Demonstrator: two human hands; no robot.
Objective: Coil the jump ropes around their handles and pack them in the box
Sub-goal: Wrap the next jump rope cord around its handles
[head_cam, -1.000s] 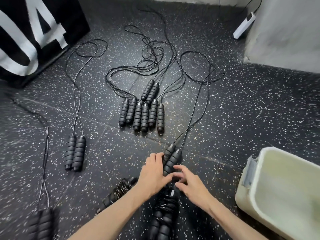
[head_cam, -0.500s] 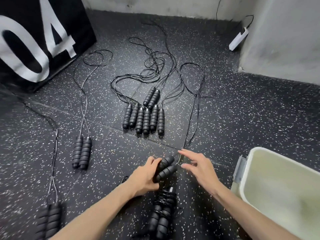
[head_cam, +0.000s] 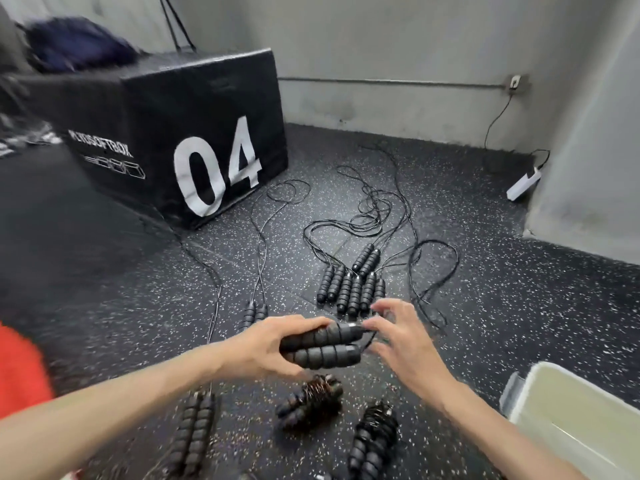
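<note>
A: Grip, item one?
B: Left hand (head_cam: 263, 344), fingers curled round a pair of black ribbed handles (head_cam: 320, 346), held side by side above the speckled floor (head_cam: 519, 306), tips pointing right.

A: Item two?
B: Right hand (head_cam: 398, 337), fingers half spread, thumb and forefinger pinching the thin cord (head_cam: 367, 330) where it leaves the upper handle.

A: Rest of the stock?
B: Two coiled ropes: one (head_cam: 311, 403) near centre, one (head_cam: 372, 441) just right of it. An uncoiled pair (head_cam: 194, 431) near left. Another pair (head_cam: 254, 315) beyond the left hand. A cluster of handles (head_cam: 353, 285) farther off, with loose cords (head_cam: 374, 209) tangled behind. The pale box (head_cam: 530, 403) sits at near right, only part of it in view.

A: Lettering?
B: Black padded block (head_cam: 173, 133), far left: large white "04"; smaller print on the side, blurred, roughly "SOFTBOX". White power strip (head_cam: 523, 183) by the right wall, unmarked.

A: Changes since the earlier entry?
B: Half a second ago the handles lay low at the floor with the right hand open beside them; now they are lifted, the right hand is on the cord, and the view has tilted up.
</note>
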